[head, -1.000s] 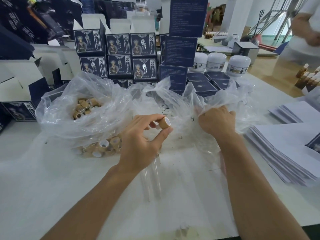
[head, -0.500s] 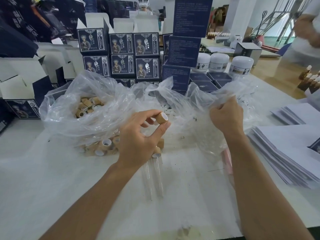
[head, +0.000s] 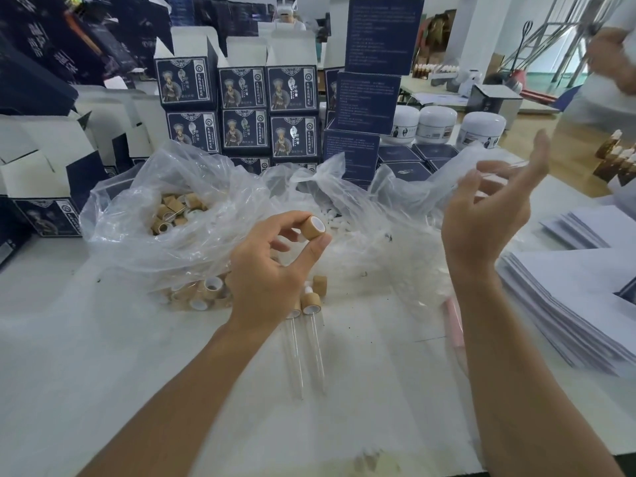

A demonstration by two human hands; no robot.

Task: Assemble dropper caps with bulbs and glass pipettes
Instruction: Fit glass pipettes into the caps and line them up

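While our left hand [head: 275,270] pinches a tan cap [head: 312,228] between thumb and forefinger above the table [head: 103,373], our right hand [head: 488,215] is raised with a thin glass tube [head: 506,166] pinched at its curled fingertips. Two finished droppers [head: 311,325] lie below, beside a bag of caps [head: 172,218].

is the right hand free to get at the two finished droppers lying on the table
Probably yes. The two finished droppers lie uncovered on the table, but the right hand is raised and seems to pinch a glass pipette, so it would need to set that down first.
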